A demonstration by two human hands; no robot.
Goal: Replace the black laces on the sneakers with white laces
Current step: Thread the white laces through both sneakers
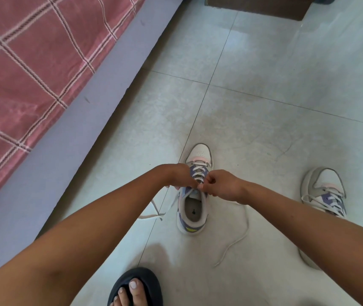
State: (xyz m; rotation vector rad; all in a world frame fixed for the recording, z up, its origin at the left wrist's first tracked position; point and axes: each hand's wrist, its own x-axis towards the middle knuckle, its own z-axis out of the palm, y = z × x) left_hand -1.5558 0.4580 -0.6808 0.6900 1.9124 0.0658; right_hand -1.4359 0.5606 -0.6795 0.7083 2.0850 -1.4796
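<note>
A pale tiled floor point(264, 107) fills most of the frame, with a bed covered in pink checked cloth point(21, 74) running down the upper left. Two bare forearms reach in from the bottom corners and meet just below centre.

There, a white, grey and purple sneaker point(195, 195) stands on the floor, toe toward the top of the frame and heel toward the bottom, so its long axis runs straight away from the person. A second matching sneaker point(324, 195) sits well apart at the right edge, already threaded with white and partly hidden by the right forearm. A dark slipper on a foot point(135, 288) shows at the bottom.

The left hand point(180, 175) and right hand point(222, 184) close in on the upper eyelets from either side, almost touching over the tongue. Each grip is curled, apparently pinching a strand of the flat white shoelace point(198, 170); the fingertips themselves are too small to read. The lace's loose ends trail to the floor on both sides, the right one longer. No black lace is visible.

Both hands are equally near; the next pull likely runs sideways, across the shoe's axis.
</note>
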